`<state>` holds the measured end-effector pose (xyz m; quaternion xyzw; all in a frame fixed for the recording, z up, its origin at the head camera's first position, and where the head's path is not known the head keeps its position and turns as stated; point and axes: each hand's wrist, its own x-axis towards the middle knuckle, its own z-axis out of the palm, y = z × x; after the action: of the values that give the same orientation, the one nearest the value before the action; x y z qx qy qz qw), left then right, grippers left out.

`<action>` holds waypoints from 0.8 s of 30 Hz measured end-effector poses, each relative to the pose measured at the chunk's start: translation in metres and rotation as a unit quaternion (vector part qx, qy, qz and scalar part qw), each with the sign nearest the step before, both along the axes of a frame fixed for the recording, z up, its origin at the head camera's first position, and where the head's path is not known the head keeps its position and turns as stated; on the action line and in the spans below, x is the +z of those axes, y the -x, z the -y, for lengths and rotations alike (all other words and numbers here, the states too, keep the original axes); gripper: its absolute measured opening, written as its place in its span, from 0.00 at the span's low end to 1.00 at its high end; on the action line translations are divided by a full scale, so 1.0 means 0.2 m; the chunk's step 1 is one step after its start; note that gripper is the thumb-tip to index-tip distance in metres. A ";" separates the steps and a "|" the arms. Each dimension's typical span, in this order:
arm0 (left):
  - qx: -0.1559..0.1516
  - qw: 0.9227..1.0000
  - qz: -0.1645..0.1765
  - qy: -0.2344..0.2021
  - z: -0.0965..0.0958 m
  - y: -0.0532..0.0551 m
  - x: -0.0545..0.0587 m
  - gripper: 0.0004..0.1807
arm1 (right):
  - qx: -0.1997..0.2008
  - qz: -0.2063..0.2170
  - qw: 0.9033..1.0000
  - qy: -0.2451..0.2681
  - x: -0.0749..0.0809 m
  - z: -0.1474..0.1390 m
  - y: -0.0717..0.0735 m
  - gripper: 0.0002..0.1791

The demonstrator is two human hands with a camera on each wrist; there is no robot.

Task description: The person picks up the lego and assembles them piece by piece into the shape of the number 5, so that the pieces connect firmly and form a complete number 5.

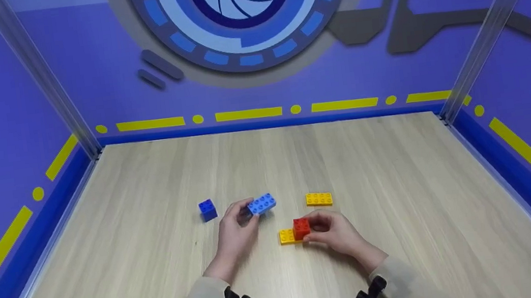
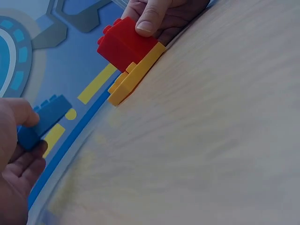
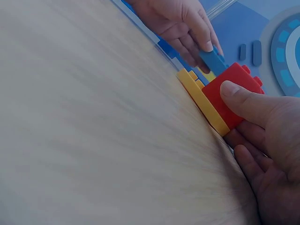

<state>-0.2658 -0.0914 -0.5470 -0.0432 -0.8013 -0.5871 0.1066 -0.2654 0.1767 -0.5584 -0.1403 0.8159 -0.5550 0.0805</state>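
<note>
A light blue toy brick (image 1: 262, 204) is pinched at its left end between the thumb and fingers of my left hand (image 1: 236, 232), above the tabletop. My right hand (image 1: 335, 232) grips a red brick (image 1: 301, 228) by its right side. Beneath the red brick lies a flat yellow brick (image 1: 286, 237), whose left studs stay uncovered. In the right wrist view the red brick (image 3: 229, 93) sits on the right part of the yellow one (image 3: 201, 101). The left wrist view shows the light blue brick (image 2: 44, 121) tilted in my left fingers.
A dark blue brick (image 1: 207, 210) stands to the left of my left hand. Another flat yellow brick (image 1: 319, 199) lies beyond my right hand. The wooden tabletop (image 1: 148, 195) ends at blue panel walls (image 1: 249, 100) at the back and sides.
</note>
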 end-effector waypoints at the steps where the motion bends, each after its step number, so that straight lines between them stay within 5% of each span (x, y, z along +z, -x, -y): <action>1: -0.010 1.000 0.000 -0.012 0.00 0.00 0.00 0.22 | 0.000 0.002 1.000 0.002 0.00 0.00 0.00 0.24; 14: -0.080 0.989 0.038 -0.118 0.00 -0.01 0.00 0.24 | 0.004 -0.004 1.000 -0.001 0.00 0.00 0.00 0.25; 24: -0.139 0.982 0.026 -0.125 -0.05 -0.05 0.03 0.23 | 0.001 -0.003 1.000 -0.003 0.00 -0.01 0.00 0.24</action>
<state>-0.2568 -0.0816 -0.5415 -0.1257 -0.7104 -0.6924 0.0078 -0.2652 0.1781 -0.5587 -0.1423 0.8176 -0.5522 0.0794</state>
